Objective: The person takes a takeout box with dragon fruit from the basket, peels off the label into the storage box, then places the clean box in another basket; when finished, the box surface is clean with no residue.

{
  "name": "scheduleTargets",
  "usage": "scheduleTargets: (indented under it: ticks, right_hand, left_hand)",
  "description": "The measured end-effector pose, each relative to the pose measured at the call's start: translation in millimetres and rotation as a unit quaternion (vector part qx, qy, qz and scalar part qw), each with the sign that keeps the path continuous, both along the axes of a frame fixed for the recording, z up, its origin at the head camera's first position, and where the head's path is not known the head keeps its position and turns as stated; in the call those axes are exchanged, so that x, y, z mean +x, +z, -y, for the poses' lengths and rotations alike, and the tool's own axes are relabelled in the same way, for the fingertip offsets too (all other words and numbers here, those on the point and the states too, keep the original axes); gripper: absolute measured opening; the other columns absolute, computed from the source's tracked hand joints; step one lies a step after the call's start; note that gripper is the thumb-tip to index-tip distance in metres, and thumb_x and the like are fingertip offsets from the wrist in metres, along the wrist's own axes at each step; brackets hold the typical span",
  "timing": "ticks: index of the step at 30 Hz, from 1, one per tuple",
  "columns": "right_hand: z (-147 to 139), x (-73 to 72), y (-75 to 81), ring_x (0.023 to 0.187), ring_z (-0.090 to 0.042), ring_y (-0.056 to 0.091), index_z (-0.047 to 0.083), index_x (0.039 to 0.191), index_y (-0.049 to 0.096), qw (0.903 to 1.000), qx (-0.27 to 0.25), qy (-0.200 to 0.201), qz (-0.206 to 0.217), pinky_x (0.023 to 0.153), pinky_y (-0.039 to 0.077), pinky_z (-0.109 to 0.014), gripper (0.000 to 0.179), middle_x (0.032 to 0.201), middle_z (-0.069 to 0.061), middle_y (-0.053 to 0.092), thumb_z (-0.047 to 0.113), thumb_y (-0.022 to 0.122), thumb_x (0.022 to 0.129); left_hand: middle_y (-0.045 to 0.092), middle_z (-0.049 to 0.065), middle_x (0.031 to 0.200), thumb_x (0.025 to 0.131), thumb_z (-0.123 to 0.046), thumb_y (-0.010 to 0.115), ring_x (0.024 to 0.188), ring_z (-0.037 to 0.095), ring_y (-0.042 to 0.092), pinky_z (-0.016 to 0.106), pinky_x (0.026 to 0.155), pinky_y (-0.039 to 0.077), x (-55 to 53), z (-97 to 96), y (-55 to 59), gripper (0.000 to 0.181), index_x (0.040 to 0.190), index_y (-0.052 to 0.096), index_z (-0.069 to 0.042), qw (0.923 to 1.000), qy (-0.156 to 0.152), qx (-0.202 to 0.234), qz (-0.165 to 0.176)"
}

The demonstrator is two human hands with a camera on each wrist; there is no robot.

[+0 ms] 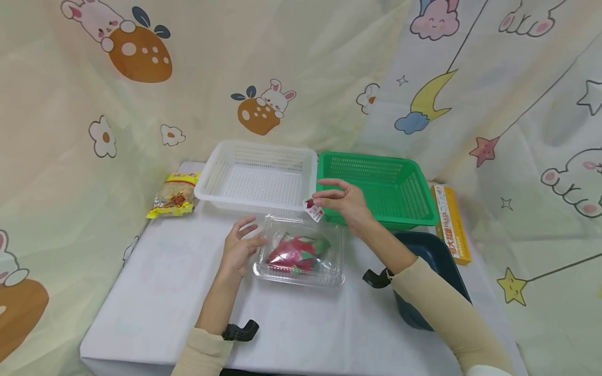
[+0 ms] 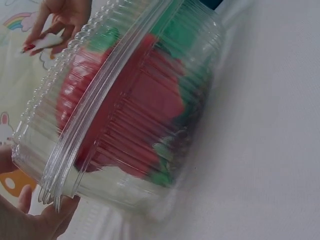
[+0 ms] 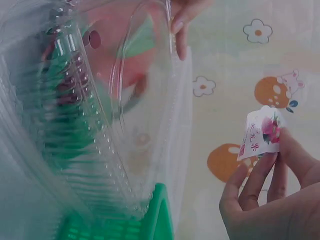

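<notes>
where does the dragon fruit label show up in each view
Head: dragon fruit label just below and right of centre, in the right hand.
Left wrist: upper left.
Right wrist: right of centre, printed side showing.
Shared landmark: the clear plastic box.

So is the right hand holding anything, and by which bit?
Yes: the right hand pinches a small printed label by one edge.

I read "PASTA" beside Chinese characters on the orange pasta box (image 1: 451,224). The white dragon fruit label (image 3: 261,133) in my right hand (image 1: 349,206) bears Chinese characters, the last apparently 果. The yellow food bag's (image 1: 176,196) lettering is too unclear.
</notes>
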State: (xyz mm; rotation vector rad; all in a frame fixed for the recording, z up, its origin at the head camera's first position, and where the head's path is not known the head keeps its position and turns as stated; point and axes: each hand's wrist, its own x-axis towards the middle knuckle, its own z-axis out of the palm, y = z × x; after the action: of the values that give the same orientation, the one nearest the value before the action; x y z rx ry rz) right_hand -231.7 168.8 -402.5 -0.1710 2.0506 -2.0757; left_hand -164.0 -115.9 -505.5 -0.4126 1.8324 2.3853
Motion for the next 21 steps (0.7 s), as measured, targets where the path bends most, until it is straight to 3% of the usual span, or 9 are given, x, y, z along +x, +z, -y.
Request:
scheduleTargets:
  ticks: [6,15,21]
  right_hand:
    - [-20.5,3.5,2.1,0.11,-0.023,0.07,0.019,0.133,0.067,0.9991,0.02,-0.036,-0.011,0.109,0.044,-0.045,0.057,0.103,-0.002,0.08,0.017,0.091,0.082]
    - [-49.4,14.5,9.7,0.113,-0.023,0.068,0.022,0.142,0.062,0.9986,0.016,-0.046,-0.019,0.102,0.051,-0.036,0.064,0.107,-0.002,0.079,0.014,0.089,0.084]
    - [-70.3,16.8,13.2,0.102,-0.019,0.073,0.02,0.149,0.056,0.9986,0.001,-0.043,-0.031,0.092,0.059,-0.034,0.069,0.129,-0.002,0.072,0.007,0.084,0.088]
  left_hand:
    - [0.045,0.018,0.152,0.084,0.01,0.076,0.133,0.036,0.055,0.031,0.091,0.052,-0.2,-1.7,-0.9,0.078,0.153,0.046,-0.012,1.0,0.003,0.008,0.001]
    - [0.044,0.018,0.152,0.085,0.01,0.074,0.132,0.035,0.055,0.028,0.086,0.052,-0.4,-2.5,-0.2,0.077,0.153,0.046,-0.012,0.9999,0.004,0.013,0.001]
    - [0.045,0.019,0.151,0.085,0.01,0.074,0.131,0.034,0.057,0.029,0.087,0.053,0.4,-3.9,0.3,0.077,0.153,0.045,-0.011,0.9997,0.015,0.02,0.005]
